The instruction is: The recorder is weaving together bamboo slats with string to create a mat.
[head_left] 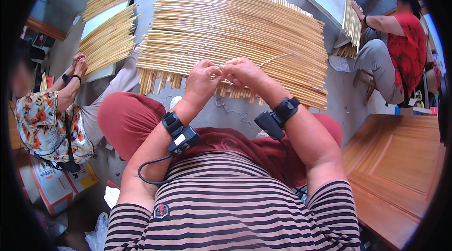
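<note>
- Bamboo, pale yellow and split into thin slats, makes up the big woven mat spread on the grey concrete floor in front of the person; this head view is the only one.
- Left hand and right hand meet at the mat's near edge, fingers curled tight and knuckles touching. Both seem pinched on the same spot, around a slat end or the thin cord that loops away to the right, but what sits inside each grip is hidden.
- Each wrist carries a black strap with a small sensor box, a cable trailing from the left one.
- Most of the mat looks bound already: the slats lie in close parallel rows across nearly its whole width. Along the near edge, loose slat ends stick out unevenly, so I judge this edge is what remains to be tied or trimmed.
- At left, a person in a floral shirt works at a second slat panel lying over a white board.
- At upper right, a person in a red top holds an upright bundle of slats.
- A brown wooden door panel lies at lower right.
</note>
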A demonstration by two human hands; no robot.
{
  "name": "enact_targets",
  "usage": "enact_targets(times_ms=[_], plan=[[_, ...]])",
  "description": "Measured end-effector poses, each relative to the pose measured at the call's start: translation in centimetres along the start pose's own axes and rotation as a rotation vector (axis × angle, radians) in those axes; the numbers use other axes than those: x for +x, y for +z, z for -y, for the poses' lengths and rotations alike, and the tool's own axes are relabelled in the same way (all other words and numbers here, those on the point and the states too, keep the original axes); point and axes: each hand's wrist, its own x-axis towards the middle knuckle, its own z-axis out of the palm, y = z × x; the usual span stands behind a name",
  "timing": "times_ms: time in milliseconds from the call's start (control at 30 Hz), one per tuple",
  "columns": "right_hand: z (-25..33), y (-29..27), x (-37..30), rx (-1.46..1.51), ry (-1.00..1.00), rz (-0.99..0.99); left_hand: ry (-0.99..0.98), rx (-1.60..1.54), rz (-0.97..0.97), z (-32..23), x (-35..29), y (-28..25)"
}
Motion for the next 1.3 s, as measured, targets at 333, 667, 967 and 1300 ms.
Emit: enact_targets(times_ms=[333, 667, 967, 1300], plan=[[7.2, -7.8, -13.4, -0.599, 0.003, 0.074, -0.778, -0.574, 0.141, 1.9, 4.2, -0.4], [-1.2, -18.4, -22.3, -0.787, 0.494, -0.517, -0.901, -0.662, 0.223, 1.9, 5.2, -0.6], [-1.9, -18.4, -24.2, -0.309, -0.100, -0.499, -0.874, -0.631, 0.225, 1.8, 5.5, -1.0], [-7.4, -22.0, -20.7, -1.133, -0.205, -1.231, -0.399, -0.042, 0.183, 3.6, 3.8, 1.4]])
